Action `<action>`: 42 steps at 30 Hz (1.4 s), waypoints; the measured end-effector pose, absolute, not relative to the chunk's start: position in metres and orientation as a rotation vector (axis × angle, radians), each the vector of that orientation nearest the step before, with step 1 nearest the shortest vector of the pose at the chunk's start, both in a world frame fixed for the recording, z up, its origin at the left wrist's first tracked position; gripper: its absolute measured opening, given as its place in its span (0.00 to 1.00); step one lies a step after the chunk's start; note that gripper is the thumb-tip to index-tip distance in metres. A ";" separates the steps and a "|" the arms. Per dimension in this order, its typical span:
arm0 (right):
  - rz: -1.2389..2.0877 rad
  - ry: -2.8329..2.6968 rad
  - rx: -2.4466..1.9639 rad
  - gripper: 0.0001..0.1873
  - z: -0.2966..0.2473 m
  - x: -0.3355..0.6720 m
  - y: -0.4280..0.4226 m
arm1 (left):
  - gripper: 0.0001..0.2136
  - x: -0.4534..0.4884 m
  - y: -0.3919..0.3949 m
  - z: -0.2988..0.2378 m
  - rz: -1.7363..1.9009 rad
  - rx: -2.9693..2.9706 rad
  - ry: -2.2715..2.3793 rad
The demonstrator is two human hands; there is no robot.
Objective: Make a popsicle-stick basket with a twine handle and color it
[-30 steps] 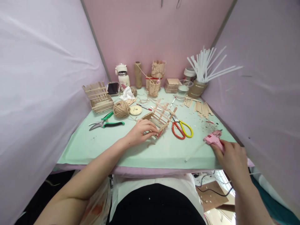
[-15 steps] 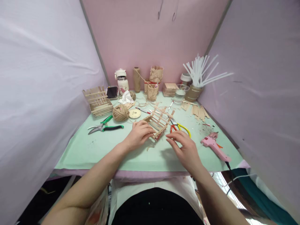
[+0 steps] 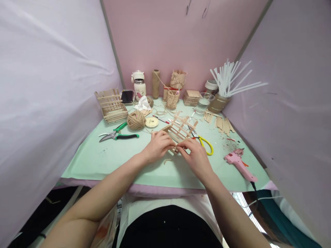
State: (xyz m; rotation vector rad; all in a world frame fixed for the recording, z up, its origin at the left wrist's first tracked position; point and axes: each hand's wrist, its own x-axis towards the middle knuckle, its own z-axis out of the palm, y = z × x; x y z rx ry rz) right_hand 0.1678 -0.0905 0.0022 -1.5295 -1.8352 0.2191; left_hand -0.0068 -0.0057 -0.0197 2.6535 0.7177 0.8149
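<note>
clamping on a stick basket [image 3: 176,135], left hand [image 3: 160,143] and right hand [image 3: 194,154] are meeting — its slatted panel [image 3: 183,125] is pointing far-right — writing on the round lid [image 3: 151,122] is showing too small to read.

No legible lettering, dark marking on round cream disc [image 3: 151,122], too small to read

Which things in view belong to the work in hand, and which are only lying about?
Likely belonging: slatted wooden basket, left hand and right hand at its edge; pink glue gun.

Probably just lying about: phone; white bottle; crumpled tissue.
</note>
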 end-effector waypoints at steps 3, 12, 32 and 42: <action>0.175 -1.872 -1.559 0.08 0.005 0.166 -0.090 | 0.11 -0.007 -0.007 -0.019 0.809 2.652 0.726; 0.179 -1.826 -1.535 0.07 0.007 0.166 -0.090 | 0.11 -0.007 -0.009 -0.012 0.774 2.617 0.756; 0.425 -1.171 -1.523 0.20 -0.018 0.186 -0.091 | 0.13 -0.011 -0.006 -0.007 1.299 2.323 0.849; 0.807 -0.881 -1.352 0.30 -0.045 0.143 -0.077 | 0.20 -0.008 0.027 -0.016 0.906 1.237 0.933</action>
